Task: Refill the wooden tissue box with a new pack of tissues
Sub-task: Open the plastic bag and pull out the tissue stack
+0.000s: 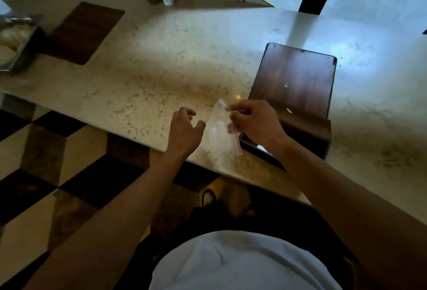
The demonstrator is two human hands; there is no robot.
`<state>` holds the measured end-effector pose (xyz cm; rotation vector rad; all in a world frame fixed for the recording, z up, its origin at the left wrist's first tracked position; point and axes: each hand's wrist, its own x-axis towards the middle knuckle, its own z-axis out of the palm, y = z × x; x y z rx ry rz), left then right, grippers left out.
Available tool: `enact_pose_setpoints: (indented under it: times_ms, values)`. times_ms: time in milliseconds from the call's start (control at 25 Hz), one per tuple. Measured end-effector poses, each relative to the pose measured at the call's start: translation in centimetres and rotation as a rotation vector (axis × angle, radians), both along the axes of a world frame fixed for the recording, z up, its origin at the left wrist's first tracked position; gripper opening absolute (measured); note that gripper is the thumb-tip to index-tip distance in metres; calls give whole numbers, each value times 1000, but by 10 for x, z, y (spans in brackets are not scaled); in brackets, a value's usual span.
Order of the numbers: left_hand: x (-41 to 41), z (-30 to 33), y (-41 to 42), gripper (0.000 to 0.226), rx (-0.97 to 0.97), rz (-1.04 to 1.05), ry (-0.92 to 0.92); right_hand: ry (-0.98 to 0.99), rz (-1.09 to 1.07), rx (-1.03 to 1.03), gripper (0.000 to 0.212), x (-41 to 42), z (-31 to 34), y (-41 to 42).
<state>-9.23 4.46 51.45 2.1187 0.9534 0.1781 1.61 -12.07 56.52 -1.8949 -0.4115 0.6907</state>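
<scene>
Plastic wrap (219, 127), clear and limp, hangs from the right hand (254, 123), which pinches its top edge between thumb and fingertips near the front edge of the tabletop (161, 58). The left hand (184, 132) is just beside the wrap with fingers curled and apart, gripping nothing. The box (295, 95) lies just right of the hands, dark wood, with what looks like its flat base panel facing up and its near end open; whether tissues are already inside I cannot tell, and no tissue stack shows anywhere.

Risks, as I judge them: the film is slippery and nearly invisible against the pale stone, so a loose pinch could let it slide off the edge to the floor. If it is still needed as a sleeve, tugging with both hands could tear it unevenly. The right wrist sits over the box's open end, so a careless sweep could nudge the box towards the edge. Motion blur hides the wrap's lower end.
</scene>
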Motion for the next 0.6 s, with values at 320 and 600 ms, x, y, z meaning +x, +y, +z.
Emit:
enact_pose_setpoints:
  times_ms: [320,600]
  values:
    - [26,15,-14,33,-582,-115,-183,-65,-59,-92,17,-3,-17,24]
    - [38,7,4,23,-645,-116,-150,43,15,-88,22,6,-18,22]
